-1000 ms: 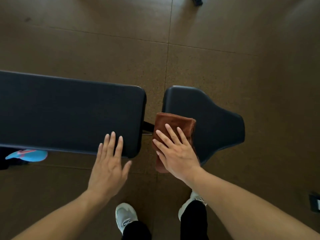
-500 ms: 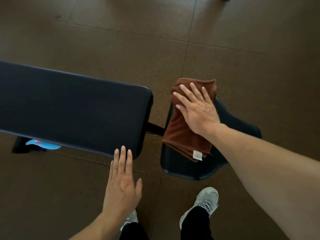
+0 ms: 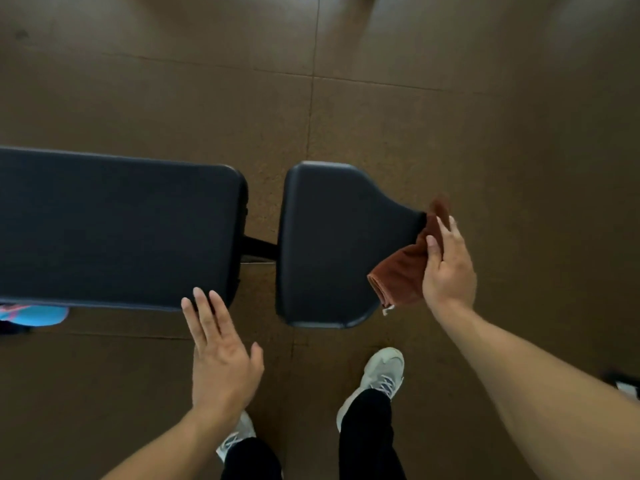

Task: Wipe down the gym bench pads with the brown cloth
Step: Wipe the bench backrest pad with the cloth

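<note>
While the right hand presses the brown cloth against the narrow right end of the seat pad, its grip is closed on the cloth, thumb on top and fingers wrapped over the folded fabric; the cloth hangs partly off the pad's near right edge, with a small white tag dangling from its lower corner; the left hand is open and holds nothing, fingers spread, its fingertips just at the near right corner of the long back pad; whether they touch the pad cannot be told; the two black pads lie end to end with a gap between them, bridged by a dark frame bar; below the seat pad the person's grey sneakers and black trouser legs stand on the brown tiled floor, the left shoe largely hidden behind the left forearm; at the far left, under the back pad's near edge, a blue and pink object shows on the floor, too little of it visible to identify; at the right edge a small dark item sits on the floor, cut off by the frame.
</note>
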Demonstrator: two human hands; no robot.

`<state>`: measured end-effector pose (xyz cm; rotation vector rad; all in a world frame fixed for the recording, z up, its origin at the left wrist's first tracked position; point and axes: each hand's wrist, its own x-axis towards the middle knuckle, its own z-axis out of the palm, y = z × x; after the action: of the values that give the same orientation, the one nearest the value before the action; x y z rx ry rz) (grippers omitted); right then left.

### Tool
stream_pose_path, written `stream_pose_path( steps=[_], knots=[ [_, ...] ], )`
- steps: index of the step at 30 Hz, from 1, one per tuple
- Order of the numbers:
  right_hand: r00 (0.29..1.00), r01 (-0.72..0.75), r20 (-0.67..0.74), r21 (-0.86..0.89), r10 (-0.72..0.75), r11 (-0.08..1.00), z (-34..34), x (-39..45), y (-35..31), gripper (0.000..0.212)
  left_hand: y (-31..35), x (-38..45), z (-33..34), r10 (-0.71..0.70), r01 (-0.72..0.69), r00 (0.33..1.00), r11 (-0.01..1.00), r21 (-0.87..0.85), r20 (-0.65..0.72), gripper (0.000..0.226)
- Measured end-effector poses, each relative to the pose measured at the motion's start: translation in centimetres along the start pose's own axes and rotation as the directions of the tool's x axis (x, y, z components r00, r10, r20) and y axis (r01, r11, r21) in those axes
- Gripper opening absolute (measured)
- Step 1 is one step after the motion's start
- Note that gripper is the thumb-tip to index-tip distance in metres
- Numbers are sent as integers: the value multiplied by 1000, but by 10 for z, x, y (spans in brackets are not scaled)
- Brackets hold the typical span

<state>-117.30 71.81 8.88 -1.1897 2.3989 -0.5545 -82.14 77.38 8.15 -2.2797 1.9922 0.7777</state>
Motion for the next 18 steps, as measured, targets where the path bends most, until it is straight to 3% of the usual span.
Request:
stream_pose_path(
  steps=[2, 4, 10, 14, 16, 18],
  knots=[
    [997, 41, -62, -54, -44, 998, 13, -27, 3, 49, -18, -2, -3, 105, -105, 994, 992, 62, 7, 122],
    [979, 168, -96, -121, -180, 978, 26, -53, 5, 47, -34, -2, -7, 206, -206, 978, 975, 78, 11, 119],
    [842, 537, 82, -233, -534, 811, 76, -136, -32, 41, -56, -1, -15, 325, -328, 945, 938, 110, 44, 113],
    [658, 751, 262, -293, -706, 591, 93, -142, -62, 43, -51, -1, -14, 298, -301, 954, 951, 73, 41, 111],
    [534, 844, 418, -318, -735, 432, 99, -136, -70, 49, -48, -3, -10, 278, -280, 960, 957, 80, 34, 110],
    [465, 883, 498, -325, -732, 340, 101, -127, -70, 57, -44, -6, -8, 252, -253, 967, 962, 99, 27, 110]
  ],
)
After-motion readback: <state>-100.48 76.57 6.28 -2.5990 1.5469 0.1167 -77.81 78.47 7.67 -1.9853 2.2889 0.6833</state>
